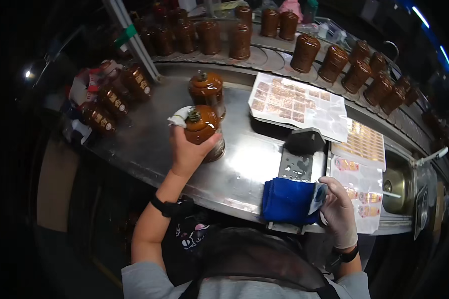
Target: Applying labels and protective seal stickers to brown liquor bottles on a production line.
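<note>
My bare left hand (188, 149) is wrapped round a glossy brown ceramic bottle (204, 124) with a narrow neck, standing on the steel worktop. A crumpled white cloth (180, 117) sits at its fingers, against the bottle's shoulder. Just behind stands a second brown bottle (206, 85). My right hand (337, 213), in a thin pale glove, is closed on the edge of a small greyish sheet (318, 198). That sheet is at the right end of a folded blue cloth (288, 199), which lies at the worktop's front edge. The right fingertips are partly hidden.
Printed decal sheets (299, 102) lie at the back right, with more sheets (359, 187) beside the sink (399, 184). A black block (304, 142) rests on a wet metal plate (295, 167). Brown bottles line a slatted conveyor (264, 57); decorated ones (113, 98) stand left, near a metal post (134, 42).
</note>
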The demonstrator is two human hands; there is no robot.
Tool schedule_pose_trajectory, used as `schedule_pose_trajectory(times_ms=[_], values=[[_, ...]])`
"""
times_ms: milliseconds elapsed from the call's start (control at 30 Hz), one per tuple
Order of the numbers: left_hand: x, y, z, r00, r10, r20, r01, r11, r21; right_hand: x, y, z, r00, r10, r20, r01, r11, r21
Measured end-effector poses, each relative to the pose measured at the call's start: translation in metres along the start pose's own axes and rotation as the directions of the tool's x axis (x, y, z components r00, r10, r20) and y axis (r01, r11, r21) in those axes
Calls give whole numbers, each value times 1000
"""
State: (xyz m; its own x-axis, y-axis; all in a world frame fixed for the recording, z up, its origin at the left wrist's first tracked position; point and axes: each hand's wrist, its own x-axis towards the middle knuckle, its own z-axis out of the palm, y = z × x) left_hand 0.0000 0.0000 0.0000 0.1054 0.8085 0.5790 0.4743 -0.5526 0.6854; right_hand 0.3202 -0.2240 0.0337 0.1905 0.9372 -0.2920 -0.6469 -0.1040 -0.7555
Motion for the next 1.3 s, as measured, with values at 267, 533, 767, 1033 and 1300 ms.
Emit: schedule_pose_trajectory(times_ms=[267,533,767,1033,1300], values=[[-2,137,16,845,-199,497,501,619,-604,-23,-8,2,944,-258,207,288,329,-899],[-31,156,119,480,-222,848,796,516,-316,-32,24,-22,804,-416,425,455,-28,-890],[-29,144,150,470,-240,849,759,601,-251,-31,18,-25,899,-353,261,288,24,-957],[-35,143,145,478,-302,825,808,520,-277,-18,-8,-37,927,-213,310,326,43,-944],[-67,142,117,490,-200,849,824,426,-375,95,-93,-55,894,-320,313,289,-121,-950]])
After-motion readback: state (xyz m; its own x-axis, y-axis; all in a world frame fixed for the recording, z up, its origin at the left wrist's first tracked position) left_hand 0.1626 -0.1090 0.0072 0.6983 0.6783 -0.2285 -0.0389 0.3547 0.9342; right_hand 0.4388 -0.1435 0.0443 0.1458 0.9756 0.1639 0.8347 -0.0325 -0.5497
